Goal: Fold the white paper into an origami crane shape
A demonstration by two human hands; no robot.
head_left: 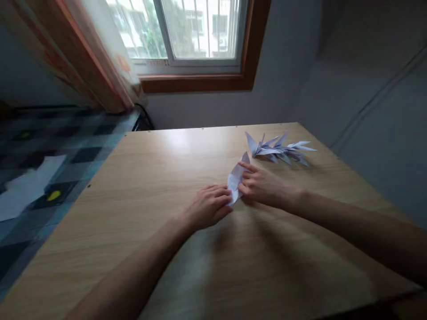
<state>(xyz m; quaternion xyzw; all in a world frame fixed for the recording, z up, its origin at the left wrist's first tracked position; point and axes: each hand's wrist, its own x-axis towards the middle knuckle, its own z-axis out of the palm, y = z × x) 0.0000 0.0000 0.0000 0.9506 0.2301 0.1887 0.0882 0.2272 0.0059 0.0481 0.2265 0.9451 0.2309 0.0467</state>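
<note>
A small folded piece of white paper lies on the wooden table, pointing up and to the right. My left hand has its fingers curled together, pinching the paper's lower end. My right hand presses on the paper's right edge, with the index finger stretched along the fold and the other fingers bent. Farther back on the right lies a heap of several finished folded paper pieces with pointed wings, apart from both hands.
A window with a brown wooden frame is behind the table, with a curtain at its left. A bed with a checked blue cover stands to the left of the table. Grey walls close the right side.
</note>
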